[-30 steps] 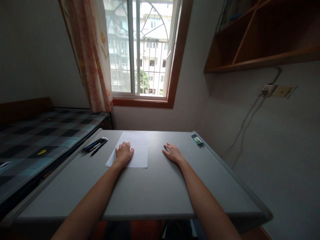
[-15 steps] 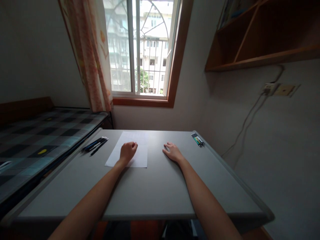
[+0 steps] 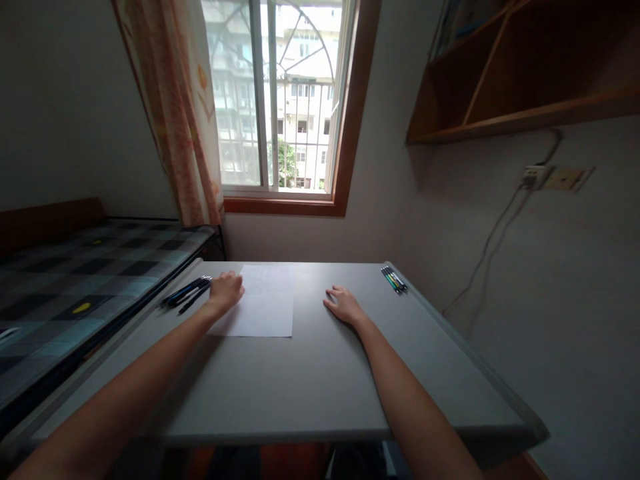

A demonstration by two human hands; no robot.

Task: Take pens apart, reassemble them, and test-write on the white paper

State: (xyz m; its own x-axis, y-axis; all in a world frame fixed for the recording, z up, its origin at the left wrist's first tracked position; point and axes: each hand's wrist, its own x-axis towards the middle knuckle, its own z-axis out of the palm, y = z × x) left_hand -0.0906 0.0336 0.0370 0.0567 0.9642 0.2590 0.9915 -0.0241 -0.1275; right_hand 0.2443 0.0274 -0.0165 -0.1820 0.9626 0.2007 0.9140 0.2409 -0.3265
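A white sheet of paper (image 3: pixel 263 303) lies on the grey table (image 3: pixel 300 373). My left hand (image 3: pixel 226 291) hovers at the paper's left edge, fingers loosely curled with nothing in them, close to a bunch of dark pens (image 3: pixel 187 292). My right hand (image 3: pixel 341 304) lies flat on the table to the right of the paper, fingers spread. A second small group of pens (image 3: pixel 394 279) sits at the table's far right corner.
A bed with a checked cover (image 3: pixel 75 280) runs along the table's left side. Behind the table are a window (image 3: pixel 275 100) and a curtain (image 3: pixel 175 113). A wooden shelf (image 3: pixel 520 73) hangs on the right wall, above a socket with a cable (image 3: pixel 535 179).
My left hand lifted off the paper and moved left to its edge, toward the dark pens. My right hand stayed put.
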